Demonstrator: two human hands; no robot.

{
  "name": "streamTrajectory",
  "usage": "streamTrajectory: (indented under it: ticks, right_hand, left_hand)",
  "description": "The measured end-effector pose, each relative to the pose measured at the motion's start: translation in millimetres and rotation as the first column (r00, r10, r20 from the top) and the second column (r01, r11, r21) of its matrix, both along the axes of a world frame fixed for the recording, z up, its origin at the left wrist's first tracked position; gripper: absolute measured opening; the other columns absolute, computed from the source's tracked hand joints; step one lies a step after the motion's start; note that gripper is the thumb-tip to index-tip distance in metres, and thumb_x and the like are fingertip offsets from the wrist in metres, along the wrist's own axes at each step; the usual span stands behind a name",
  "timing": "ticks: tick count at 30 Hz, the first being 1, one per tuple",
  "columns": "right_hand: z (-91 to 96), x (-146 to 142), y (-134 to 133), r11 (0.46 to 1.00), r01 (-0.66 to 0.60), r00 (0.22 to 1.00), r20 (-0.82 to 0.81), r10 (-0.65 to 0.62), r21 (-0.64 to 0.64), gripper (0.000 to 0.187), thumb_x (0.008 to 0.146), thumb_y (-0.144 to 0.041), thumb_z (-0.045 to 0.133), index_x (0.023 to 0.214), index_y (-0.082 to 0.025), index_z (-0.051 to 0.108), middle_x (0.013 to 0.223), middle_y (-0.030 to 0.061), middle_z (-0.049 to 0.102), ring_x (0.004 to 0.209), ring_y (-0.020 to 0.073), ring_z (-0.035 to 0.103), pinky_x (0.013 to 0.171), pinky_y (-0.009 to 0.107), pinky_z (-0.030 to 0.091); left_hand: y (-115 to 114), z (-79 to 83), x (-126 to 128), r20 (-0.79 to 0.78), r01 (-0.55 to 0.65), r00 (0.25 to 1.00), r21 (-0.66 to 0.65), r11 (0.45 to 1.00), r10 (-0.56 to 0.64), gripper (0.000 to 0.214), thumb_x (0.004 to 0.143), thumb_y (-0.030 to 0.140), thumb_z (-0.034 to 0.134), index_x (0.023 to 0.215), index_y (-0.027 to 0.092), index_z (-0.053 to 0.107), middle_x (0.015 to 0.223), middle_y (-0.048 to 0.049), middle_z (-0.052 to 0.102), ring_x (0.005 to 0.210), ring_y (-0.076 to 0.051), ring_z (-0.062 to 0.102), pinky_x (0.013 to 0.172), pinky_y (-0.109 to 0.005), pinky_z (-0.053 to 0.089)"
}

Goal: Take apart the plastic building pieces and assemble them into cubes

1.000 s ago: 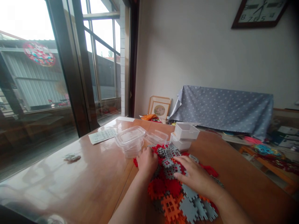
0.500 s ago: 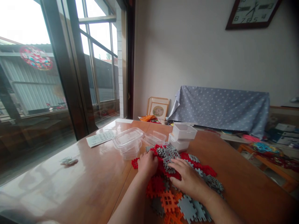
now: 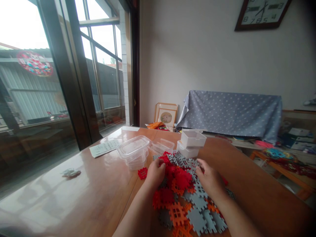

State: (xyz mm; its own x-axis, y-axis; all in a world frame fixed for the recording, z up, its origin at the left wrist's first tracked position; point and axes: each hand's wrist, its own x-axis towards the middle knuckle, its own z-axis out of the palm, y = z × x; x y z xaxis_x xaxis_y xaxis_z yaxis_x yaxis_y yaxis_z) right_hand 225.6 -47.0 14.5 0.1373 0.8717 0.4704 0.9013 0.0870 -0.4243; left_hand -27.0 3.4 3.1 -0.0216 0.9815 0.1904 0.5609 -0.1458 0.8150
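Tiles are covered by left hand and right hand; whether either grip holds any cannot be told. Some could be swept off the tabletop.

Daylight pours in through the window on the left, and the sky there is blown out to white. The glossy table throws back pale streaks of glare. The room is evenly bright, with soft, faint shadows. The tiles at centre look sharp. Wide-angle bending tilts the window frames and the clock, and the bottom corners darken and smear.
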Motion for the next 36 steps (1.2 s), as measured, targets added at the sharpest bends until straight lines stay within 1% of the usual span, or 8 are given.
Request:
streamTrajectory:
  ticks: [3, 7, 10, 15, 18, 27, 33, 36]
  right_hand:
    - [2.8, -4, -3, 0.993, -0.026, 0.998, 0.064, 0.019, 0.112, 0.049, 0.094, -0.034, 0.047, 0.14, -0.02, 0.053, 0.128, 0.0124, 0.068, 0.118, 0.0307, 0.061, 0.101, 0.045, 0.049]
    - [13.4, -25, -16, 0.964, -0.234, 0.966, 0.143, 0.215, 0.13, 0.04, 0.095, -0.035, 0.049, 0.131, -0.024, 0.062, 0.129, 0.01, 0.067, 0.121, 0.0285, 0.058, 0.108, 0.044, 0.044]
    - [18.5, -39, -27, 0.95, -0.311, 0.936, 0.169, 0.308, -0.008, 0.047, 0.093, -0.044, 0.056, 0.136, -0.027, 0.06, 0.134, 0.0084, 0.065, 0.126, 0.0297, 0.055, 0.111, 0.047, 0.041]
    - [7.9, -39, -33, 0.881, -0.335, 0.905, 0.146, 0.4, -0.335, 0.091, 0.077, -0.065, 0.07, 0.156, -0.036, 0.034, 0.161, 0.0067, 0.039, 0.148, 0.0391, 0.031, 0.116, 0.062, 0.028]
    - [0.8, -37, -30, 0.859, -0.316, 0.913, 0.117, 0.391, -0.402, 0.099, 0.076, -0.062, 0.072, 0.159, -0.038, 0.025, 0.166, 0.0051, 0.029, 0.152, 0.0395, 0.022, 0.116, 0.066, 0.024]
    - [-9.8, -42, -18, 0.922, -0.336, 0.939, 0.011, 0.344, -0.193, 0.089, 0.079, -0.027, 0.061, 0.16, -0.026, 0.023, 0.16, 0.009, 0.04, 0.147, 0.0262, 0.038, 0.119, 0.047, 0.034]
    - [-16.9, -33, -8, 0.941, -0.328, 0.944, -0.055, 0.325, -0.082, 0.088, 0.079, -0.018, 0.057, 0.159, -0.027, 0.022, 0.157, 0.0085, 0.044, 0.144, 0.0233, 0.043, 0.119, 0.043, 0.037]
    - [-14.8, -24, -3, 0.965, -0.261, 0.962, -0.088, 0.257, -0.036, 0.083, 0.081, -0.018, 0.053, 0.158, -0.027, 0.025, 0.147, 0.0105, 0.055, 0.132, 0.0252, 0.056, 0.111, 0.044, 0.045]
  left_hand:
    - [2, -3.0, 1, 0.02, 0.009, 1.0, -0.025, 1.0, -0.009, 0.022, 0.089, 0.025, 0.052, 0.101, 0.017, 0.069, 0.098, -0.0067, 0.075, 0.089, -0.019, 0.067, 0.077, -0.026, 0.046]
    - [-1, -3.4, 1, -0.019, -0.016, 1.0, -0.031, 0.999, 0.016, 0.023, 0.091, 0.028, 0.052, 0.102, 0.016, 0.068, 0.098, -0.0101, 0.075, 0.089, -0.021, 0.068, 0.075, -0.028, 0.045]
    - [-5, -3.2, 1, -0.091, -0.017, 0.996, -0.039, 0.999, 0.013, 0.028, 0.094, 0.034, 0.051, 0.108, 0.017, 0.066, 0.105, -0.0125, 0.075, 0.094, -0.024, 0.068, 0.076, -0.029, 0.045]
    - [-10, -2.5, 3, -0.133, 0.063, 0.989, -0.03, 0.998, -0.067, 0.034, 0.093, 0.04, 0.052, 0.117, 0.018, 0.064, 0.117, -0.0132, 0.073, 0.107, -0.026, 0.066, 0.086, -0.03, 0.046]
    - [-12, -0.1, 6, -0.077, 0.111, 0.99, -0.051, 0.993, -0.114, 0.034, 0.092, 0.041, 0.055, 0.117, 0.019, 0.065, 0.115, -0.0108, 0.073, 0.107, -0.025, 0.066, 0.088, -0.029, 0.047]
    - [-16, 4.5, 15, 0.256, 0.267, 0.939, -0.12, 0.956, -0.23, 0.041, 0.092, 0.036, 0.056, 0.127, 0.015, 0.059, 0.111, -0.0083, 0.072, 0.097, -0.02, 0.066, 0.084, -0.028, 0.05]
    - [-12, 1.3, 15, 0.286, 0.216, 0.943, -0.13, 0.968, -0.172, 0.045, 0.093, 0.043, 0.055, 0.127, 0.014, 0.059, 0.113, -0.0099, 0.072, 0.1, -0.021, 0.066, 0.085, -0.028, 0.05]
    - [-11, -0.8, 14, 0.212, 0.185, 0.964, -0.113, 0.976, -0.158, 0.044, 0.094, 0.044, 0.053, 0.127, 0.015, 0.058, 0.112, -0.0111, 0.072, 0.1, -0.022, 0.067, 0.085, -0.029, 0.049]
